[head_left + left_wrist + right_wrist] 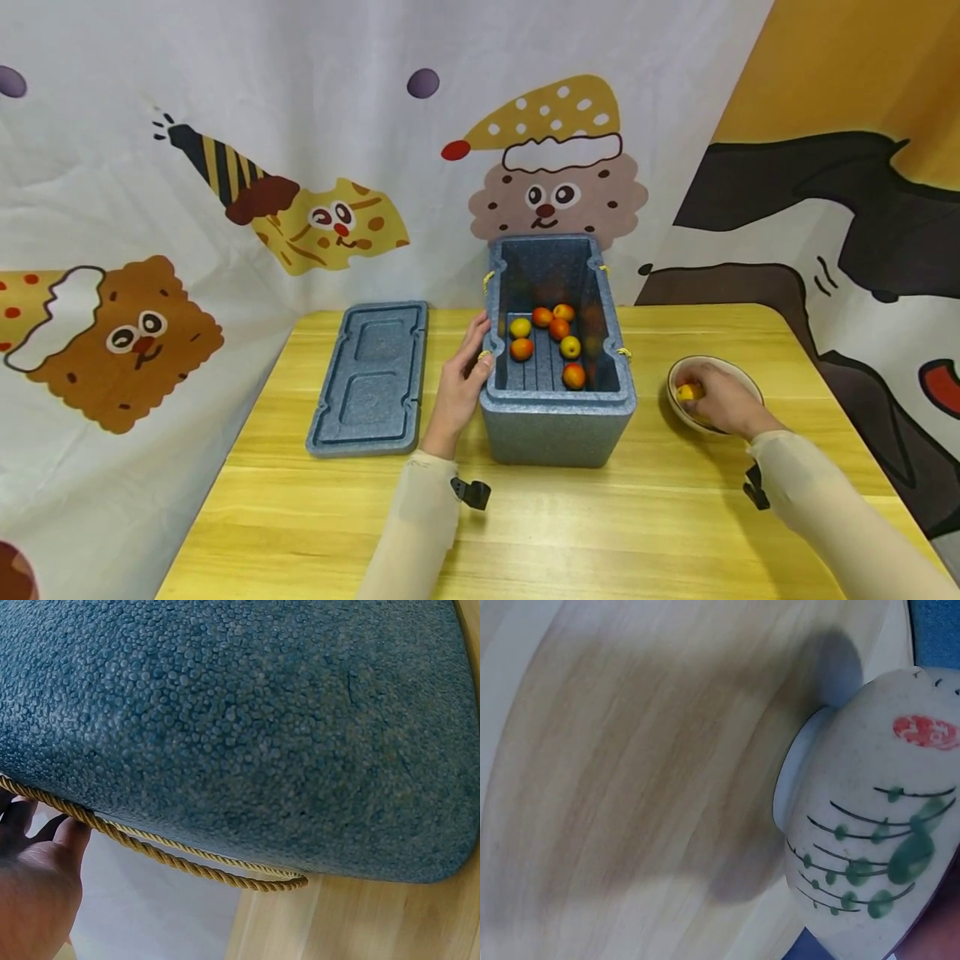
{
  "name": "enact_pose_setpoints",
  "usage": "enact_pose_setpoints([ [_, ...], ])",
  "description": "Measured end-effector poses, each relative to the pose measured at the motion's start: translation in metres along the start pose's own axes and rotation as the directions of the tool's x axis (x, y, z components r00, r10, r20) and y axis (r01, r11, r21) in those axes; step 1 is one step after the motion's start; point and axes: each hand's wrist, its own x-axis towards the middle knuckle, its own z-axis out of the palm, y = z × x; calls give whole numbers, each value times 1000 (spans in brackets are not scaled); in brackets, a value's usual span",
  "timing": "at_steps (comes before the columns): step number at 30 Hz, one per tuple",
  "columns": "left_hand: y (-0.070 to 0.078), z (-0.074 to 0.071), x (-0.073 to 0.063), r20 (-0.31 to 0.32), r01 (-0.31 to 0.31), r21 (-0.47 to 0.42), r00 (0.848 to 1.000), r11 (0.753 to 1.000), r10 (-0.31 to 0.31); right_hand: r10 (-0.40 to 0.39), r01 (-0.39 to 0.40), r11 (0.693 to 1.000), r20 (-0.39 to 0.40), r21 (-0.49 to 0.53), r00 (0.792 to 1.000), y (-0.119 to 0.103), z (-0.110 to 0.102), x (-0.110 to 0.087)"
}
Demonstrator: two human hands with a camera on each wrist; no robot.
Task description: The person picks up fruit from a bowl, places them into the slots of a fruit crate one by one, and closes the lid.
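A speckled blue-grey foam box [557,429] stands uncovered, with several small red and yellow apples [522,349] on its floor. My left hand [456,387] rests against the box's left side, thumb and fingers at the rim. In the left wrist view its fingertips lie beside a gold rope handle [187,864]. To the right of the box, my right hand [722,398] reaches into a round bowl [738,372] and grips a yellow-orange apple [688,392]. The bowl's outside shows green leaf painting and a red mark in the right wrist view; the hand hides most of its inside.
Left of the box, its matching foam lid [371,379] lies flat on the wooden table [300,517]. Behind the table hangs a cloth [315,100] printed with cartoon food. The table's right edge runs beyond the bowl.
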Motion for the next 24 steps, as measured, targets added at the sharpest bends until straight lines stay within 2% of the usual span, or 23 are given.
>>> enact_pose_setpoints([
  [7, 0, 2, -1, -7, 8, -15, 1000, 1000, -9, 14, -13, 1000, -21, 20, 1000, -9, -12, -4],
  [16, 1, 1, -1, -12, 29, 1, 1000, 1000, -29, 60, -60, 998, -2, 9, 998, -25, -35, -6],
  [20, 1, 1, -1, -6, 28, 5, 1000, 1000, -28, 52, -51, 998, -35, 37, 998, -36, -47, -6],
  [24, 1, 1, -1, -15, 29, 3, 999, 1000, -29, 31, -22, 996, -102, 81, 994, -49, -60, -5],
])
